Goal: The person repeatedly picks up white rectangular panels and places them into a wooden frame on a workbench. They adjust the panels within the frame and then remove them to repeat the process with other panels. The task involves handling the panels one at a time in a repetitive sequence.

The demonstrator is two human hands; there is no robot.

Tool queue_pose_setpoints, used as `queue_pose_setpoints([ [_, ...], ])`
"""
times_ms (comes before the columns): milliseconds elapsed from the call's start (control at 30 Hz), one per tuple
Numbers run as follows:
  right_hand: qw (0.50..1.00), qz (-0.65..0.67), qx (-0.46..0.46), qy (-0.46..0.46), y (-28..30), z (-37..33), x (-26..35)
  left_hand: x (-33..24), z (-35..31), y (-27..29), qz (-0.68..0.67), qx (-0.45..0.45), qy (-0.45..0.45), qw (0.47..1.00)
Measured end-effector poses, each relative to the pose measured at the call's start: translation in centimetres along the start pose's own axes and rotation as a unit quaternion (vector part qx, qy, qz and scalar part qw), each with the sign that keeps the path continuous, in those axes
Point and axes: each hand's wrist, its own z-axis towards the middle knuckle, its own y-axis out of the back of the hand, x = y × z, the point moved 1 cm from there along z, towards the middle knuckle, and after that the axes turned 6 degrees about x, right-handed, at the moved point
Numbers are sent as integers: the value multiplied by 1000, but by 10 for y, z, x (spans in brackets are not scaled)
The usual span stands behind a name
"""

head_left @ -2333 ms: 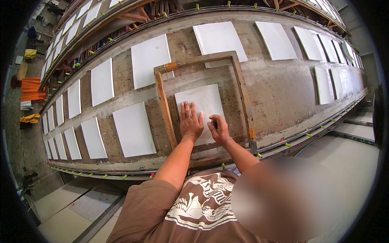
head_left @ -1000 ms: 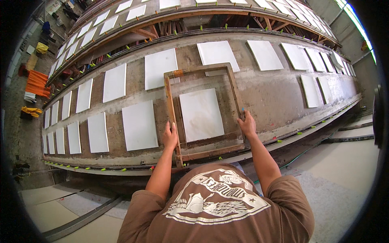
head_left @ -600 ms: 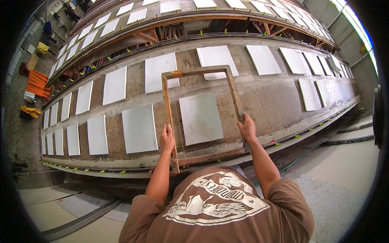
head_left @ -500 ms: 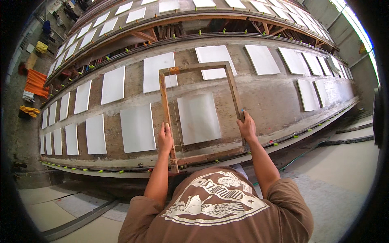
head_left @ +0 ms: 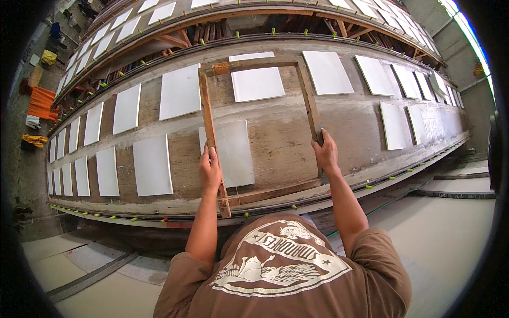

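a wooden frame (head_left: 258, 127) is held tilted above a white sheet (head_left: 231, 152) on the long board (head_left: 339, 132), the left hand (head_left: 210, 170) and right hand (head_left: 325, 153) each clenched around a side rail, balancing it evenly among rows of drying sheets (head_left: 179, 91).

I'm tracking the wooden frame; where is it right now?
In the head view, centre: the wooden frame is held by left hand and right hand, over a white sheet on the long table.
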Motion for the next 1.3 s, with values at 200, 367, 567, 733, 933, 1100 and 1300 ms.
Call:
queue_pose_setpoints([
  [200, 1000, -13, -5, 11, 31, 23, -67, -26, -9, -62, 14, 38, 42, 998],
  [367, 999, -22, -30, 3, 50, 25, -112, -45, -16, -107, 34, 50, 35, 998],
  [567, 998, -43, 12, -50, 75, 24, -158, -48, -34, -161, 39, 47, 30, 998],
  [733, 998, -58, 2, -25, 84, 19, -189, -71, -50, -187, 3, 79, 118, 990],
  [933, 998, -52, 7, -32, 85, 18, -202, -44, -64, -207, 40, 64, 83, 994],
  [1100, 997, -46, 25, -58, 91, 13, -197, -34, -72, -214, 56, 42, 72, 995],
  [1300, 997, -50, 17, -49, 88, 11, -206, -36, -71, -219, 67, 46, 53, 995],
])
